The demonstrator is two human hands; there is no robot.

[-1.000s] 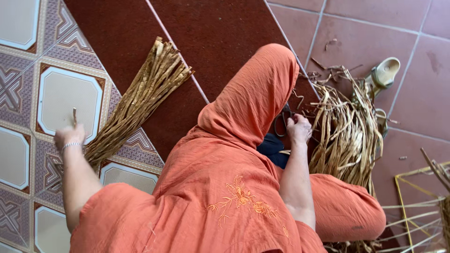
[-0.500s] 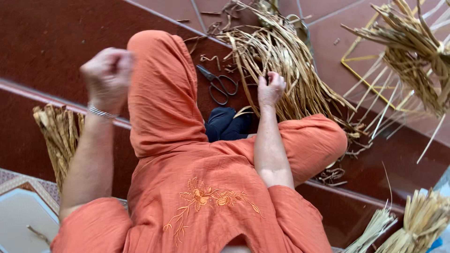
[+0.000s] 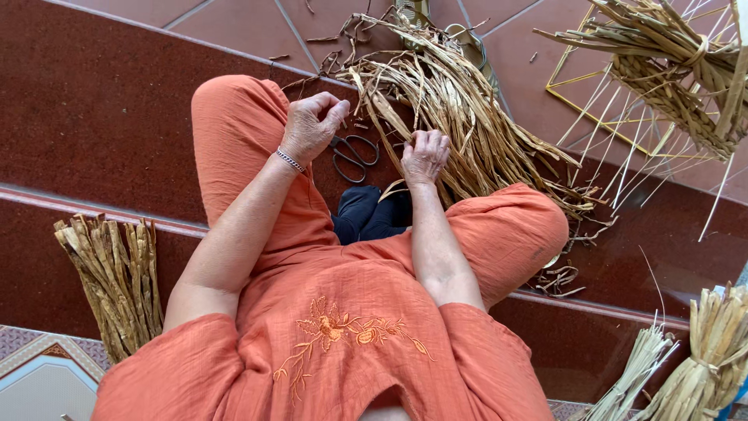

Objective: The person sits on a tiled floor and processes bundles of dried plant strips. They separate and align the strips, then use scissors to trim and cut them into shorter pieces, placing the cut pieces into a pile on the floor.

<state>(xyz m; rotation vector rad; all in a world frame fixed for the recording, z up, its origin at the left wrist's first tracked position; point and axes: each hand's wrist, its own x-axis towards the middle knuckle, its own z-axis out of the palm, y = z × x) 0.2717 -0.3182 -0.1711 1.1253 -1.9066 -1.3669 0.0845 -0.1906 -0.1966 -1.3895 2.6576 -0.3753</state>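
Landmark: the scissors [image 3: 354, 156] lie on the dark red floor [image 3: 101, 117] between the person's knees; every place below is told from them.
Left hand: the left hand [image 3: 312, 125] hangs just left of the scissors, fingers curled in and tips pinched together. Whether a thin strip sits in the pinch I cannot tell.
Right hand: the right hand [image 3: 425, 156] is just right of the scissors, fingers bent and pressed into the loose straw pile [image 3: 460, 109], grasping strands at its near end.
Why so: in my judgement the pile fans out beyond the scissors so single strands pull towards the lap, with the scissors kept within reach of both hands.
Bundles: a tied straw bundle [image 3: 117, 273] lies far left of the scissors, on the lower step; another tied bundle [image 3: 701, 366] lies far right and below.
Frame: a half-woven basket [image 3: 670, 70] stands far right and above.
Open room: bare floor to the left of the scissors; the right side is crowded with straw, and the step edge runs just behind the knees.
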